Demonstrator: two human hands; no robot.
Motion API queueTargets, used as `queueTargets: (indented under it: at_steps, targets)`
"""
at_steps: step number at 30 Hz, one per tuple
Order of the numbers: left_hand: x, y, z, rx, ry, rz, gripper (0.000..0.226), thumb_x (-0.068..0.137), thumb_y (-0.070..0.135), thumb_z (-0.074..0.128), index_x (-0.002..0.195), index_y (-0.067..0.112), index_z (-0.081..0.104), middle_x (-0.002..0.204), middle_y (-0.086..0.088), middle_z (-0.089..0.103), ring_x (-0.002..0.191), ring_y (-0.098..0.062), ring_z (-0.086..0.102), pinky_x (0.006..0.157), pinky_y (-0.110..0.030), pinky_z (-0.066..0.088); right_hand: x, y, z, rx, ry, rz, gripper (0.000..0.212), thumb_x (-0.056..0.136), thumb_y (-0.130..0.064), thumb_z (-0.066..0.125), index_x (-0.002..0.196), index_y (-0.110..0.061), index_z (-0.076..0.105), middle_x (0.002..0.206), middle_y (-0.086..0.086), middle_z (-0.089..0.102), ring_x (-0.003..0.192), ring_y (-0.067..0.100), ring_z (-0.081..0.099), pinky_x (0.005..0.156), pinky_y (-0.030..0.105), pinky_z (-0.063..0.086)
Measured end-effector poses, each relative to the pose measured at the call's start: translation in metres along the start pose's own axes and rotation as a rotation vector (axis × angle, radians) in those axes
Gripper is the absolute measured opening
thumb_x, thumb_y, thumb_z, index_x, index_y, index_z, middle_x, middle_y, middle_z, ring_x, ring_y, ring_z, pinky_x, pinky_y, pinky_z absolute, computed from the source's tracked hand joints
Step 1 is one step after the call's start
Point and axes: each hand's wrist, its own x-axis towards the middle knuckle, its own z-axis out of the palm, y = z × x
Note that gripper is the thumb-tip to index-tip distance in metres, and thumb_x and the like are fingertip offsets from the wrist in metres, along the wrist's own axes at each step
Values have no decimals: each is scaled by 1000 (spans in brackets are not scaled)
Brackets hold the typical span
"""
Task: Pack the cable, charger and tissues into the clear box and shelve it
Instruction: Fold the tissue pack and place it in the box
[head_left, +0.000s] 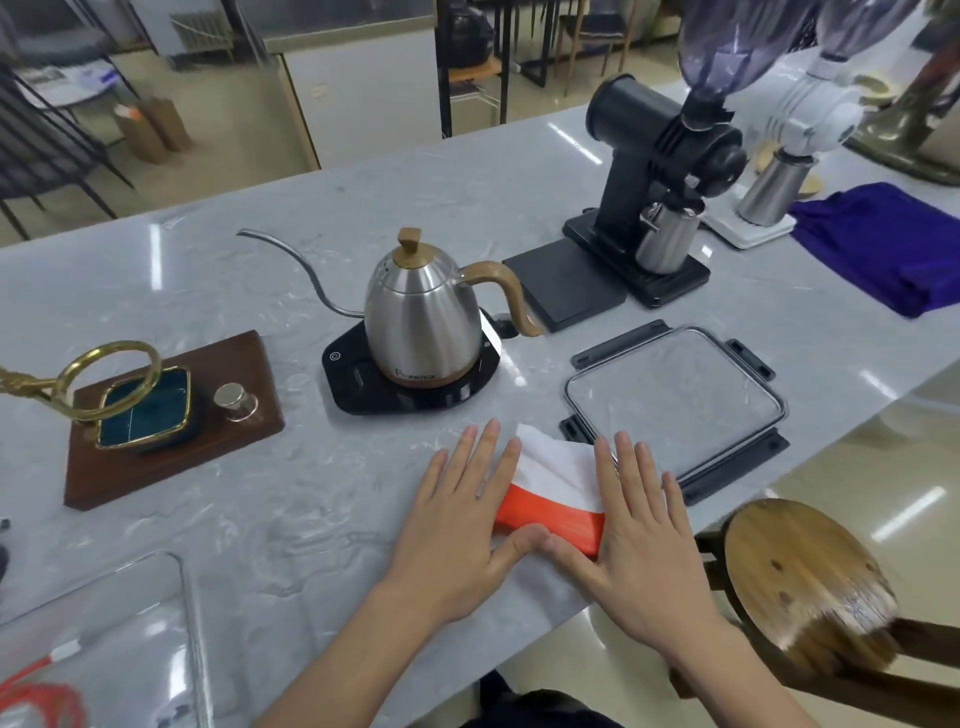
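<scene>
1. While both hands lie flat with fingers spread, the left hand (457, 535) and the right hand (636, 540) press on the two ends of the tissue pack (553, 499), which is white on top and orange below. Neither hand grips it; the thumbs touch at its near side.
2. That pack sits close to the near edge of the counter (291, 519), toward the right end.
3. Just beside the pack, on its far right, the clear lid (675, 400) with dark clips lies flat. Its right side comes near the counter's right edge.
4. Down in the near left corner stands the clear box (104, 639), with an orange cable (41, 696) inside. I cannot tell if a charger is in there, since the picture cuts it off.
5. Between the box and the hands the counter is bare, so there is open room.
6. Farther back stand a steel kettle (423, 312) on a black base, a wooden board (171, 415) with a brass ring, and a black grinder (660, 171).
7. A wooden stool (800, 577) stands just off the right edge.
</scene>
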Motion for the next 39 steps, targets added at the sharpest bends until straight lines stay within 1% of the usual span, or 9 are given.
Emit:
queueTargets:
  at_steps: [11, 14, 16, 18, 21, 25, 29, 35, 39]
  targets:
    - [28, -6, 8, 46, -143, 148, 104, 80, 88, 26, 156, 29, -13, 163, 7, -21, 151, -10, -14, 124, -36, 1, 12, 19, 14, 89, -55, -96, 114, 71, -96, 20, 151, -28, -24, 162, -6, -22, 148, 14, -22, 123, 44, -3]
    - [32, -7, 8, 70, -167, 166, 108, 79, 87, 34, 156, 26, -12, 165, 2, -14, 152, -13, -2, 123, -32, 0, 14, 20, 16, 103, -66, -115, 116, 72, -94, 26, 151, -25, -24, 164, -4, -16, 150, 16, -16, 123, 43, -5]
    - [34, -6, 8, 82, -168, 167, 109, 80, 84, 38, 156, 24, -9, 166, -2, -6, 151, -16, 6, 119, -29, 0, 14, 20, 16, 138, -61, -130, 117, 74, -89, 34, 152, -22, -23, 165, -1, -3, 152, 18, -5, 121, 35, -7]
    - [34, -5, 7, 71, -166, 162, 108, 80, 82, 41, 157, 23, -7, 166, -4, 0, 149, -19, 13, 118, -27, 4, 15, 19, 15, 200, -58, -129, 119, 73, -87, 40, 153, -20, -19, 163, 1, 8, 149, 19, 10, 119, 28, 1]
    - [33, -3, 5, 55, -163, 153, 106, 81, 80, 44, 157, 21, -2, 165, -5, 6, 146, -22, 21, 118, -28, 15, 15, 18, 15, 284, -64, -111, 121, 70, -86, 43, 155, -19, -13, 161, 2, 13, 146, 20, 19, 115, 31, 26]
    - [29, -3, 0, 31, -154, 119, 105, 81, 79, 45, 156, 19, 4, 163, -5, 10, 140, -25, 31, 114, -33, 28, 19, 16, 11, 348, -82, -113, 123, 68, -81, 53, 155, -18, -7, 156, 0, 18, 139, 16, 30, 101, 26, 39]
    - [17, -8, -12, -16, -112, 70, 105, 78, 81, 43, 156, 23, 2, 163, -2, 8, 142, -22, 29, 112, -34, 31, 22, 5, 2, 406, -68, -175, 119, 70, -77, 60, 155, -23, -2, 151, -7, 20, 130, 10, 35, 92, 22, 42]
    - [-19, -21, -42, -63, 12, -29, 103, 77, 83, 40, 155, 27, 3, 161, 1, 10, 139, -19, 33, 108, -30, 34, 28, -31, -15, 464, -66, -295, 117, 69, -73, 64, 155, -26, 0, 147, -19, 16, 120, -8, 29, 87, 18, 42]
    - [-52, -35, -65, -64, 94, -128, 104, 76, 85, 37, 155, 28, 2, 159, 4, 8, 135, -19, 36, 104, -32, 39, 31, -68, -24, 471, -96, -396, 115, 70, -67, 69, 154, -27, 2, 145, -20, 19, 121, -4, 35, 86, 15, 44]
